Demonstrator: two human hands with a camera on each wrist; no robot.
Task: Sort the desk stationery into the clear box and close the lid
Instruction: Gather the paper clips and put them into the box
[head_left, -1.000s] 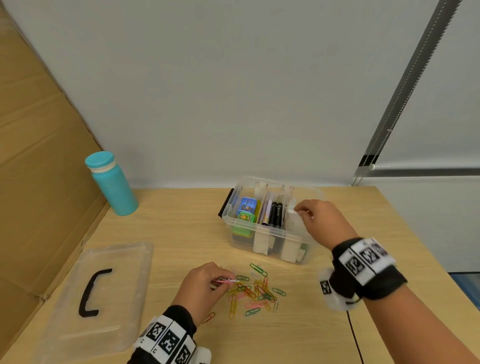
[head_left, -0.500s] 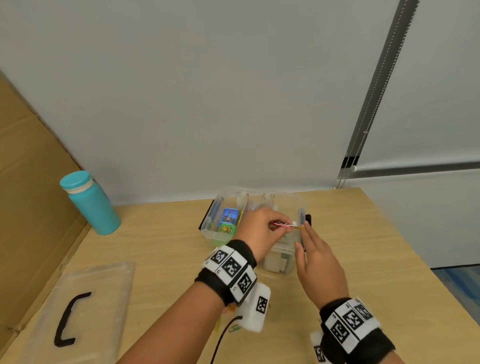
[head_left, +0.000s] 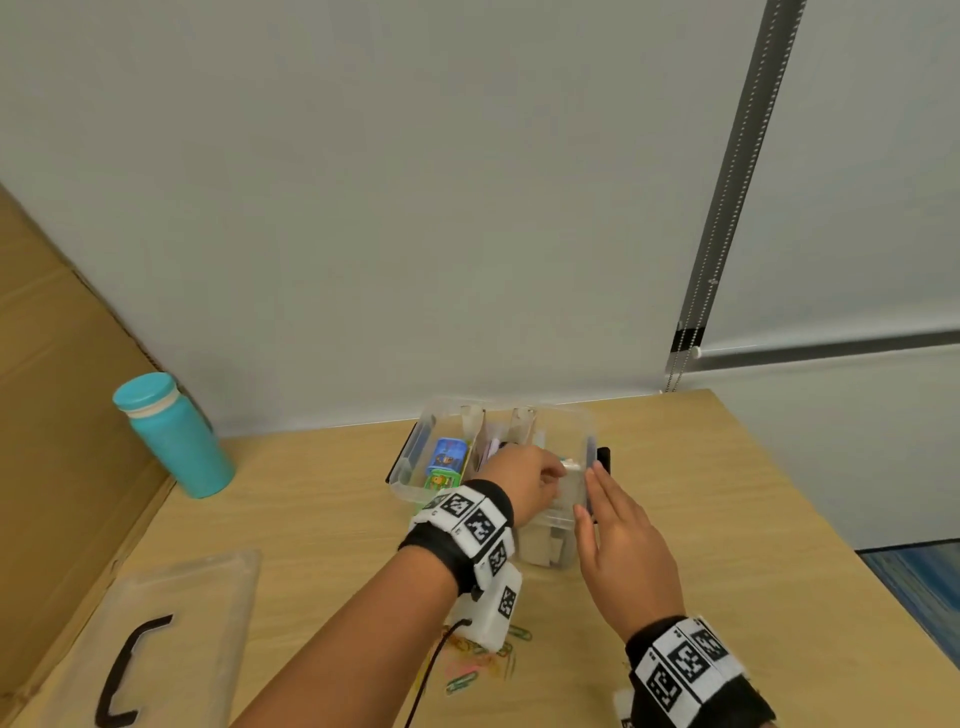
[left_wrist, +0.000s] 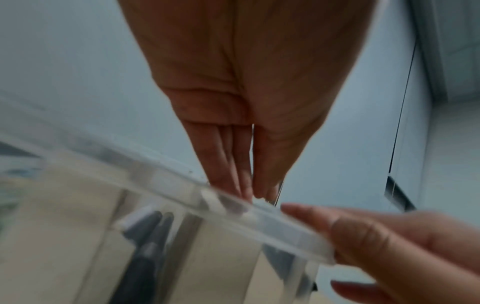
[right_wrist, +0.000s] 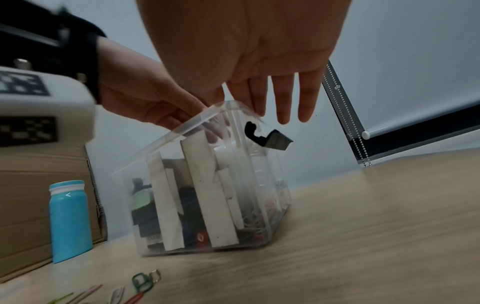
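The clear box (head_left: 415, 457) stands open at the desk's middle, with pens, small colourful cases and card dividers inside. My left hand (head_left: 558, 470) reaches down into its right compartment, thumb and fingers pressed together in a pinch (left_wrist: 255, 193). A small pale clip shows blurred at the tips. My right hand (head_left: 589, 493) lies flat with straight fingers against the box's right outer wall, beside the black latch (right_wrist: 267, 137). Loose paper clips (head_left: 483, 665) lie on the desk under my left forearm. The clear lid (head_left: 208, 597) with its black handle rests at the front left.
A teal bottle (head_left: 174, 441) stands at the back left beside a cardboard sheet (head_left: 52, 415) that leans along the desk's left edge. A blind chain hangs at the wall behind the desk's right corner.
My left hand carried clips from the desk pile up to the box and has sunk a little into the right compartment. My right hand left the rim and now lies flat against the right wall.
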